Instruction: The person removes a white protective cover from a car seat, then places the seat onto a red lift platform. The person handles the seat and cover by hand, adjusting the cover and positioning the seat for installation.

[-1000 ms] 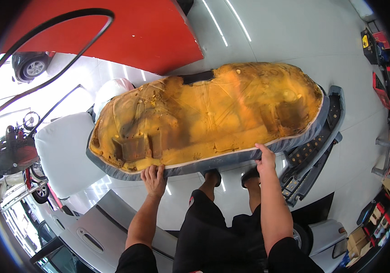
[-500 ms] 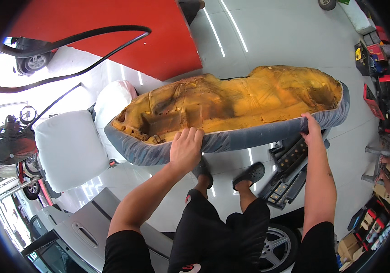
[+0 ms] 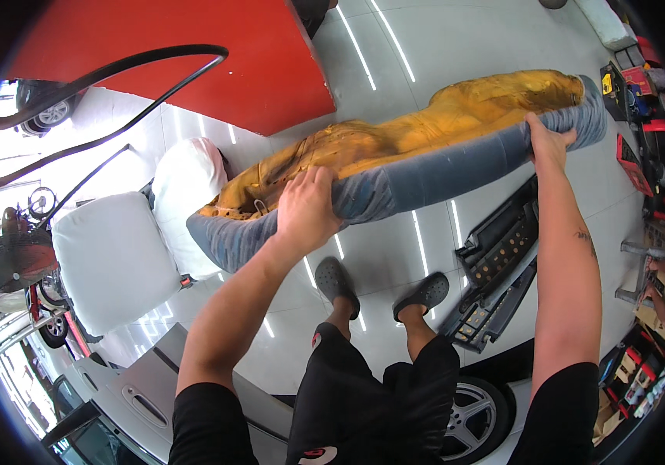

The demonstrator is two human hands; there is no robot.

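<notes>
A long car rear seat cushion [image 3: 456,182] spans the view ahead of me, its yellow, stained foam underside facing up and its blue-grey fabric side facing me. My left hand [image 3: 309,205] wraps over the near edge, left of the middle, with the fingers on the foam side. Toward the right end, my right hand [image 3: 549,143] grips the same edge, its thumb on top and its fingers mostly hidden behind the fabric. The cushion is tilted, its right end farther from me than its left.
White-covered car seat [image 3: 115,260] stands at left, beside a fan [image 3: 14,260]. Black plastic trim pieces [image 3: 495,267] lie on the floor at right. A red panel [image 3: 193,70] and black hose [image 3: 154,50] are far left. Grey car door [image 3: 142,395] is near left; tools [image 3: 642,380] line the right.
The cushion's right end has moved away from me and up, and its near edge has tipped so more fabric shows. Both hands moved with it, still gripping.
</notes>
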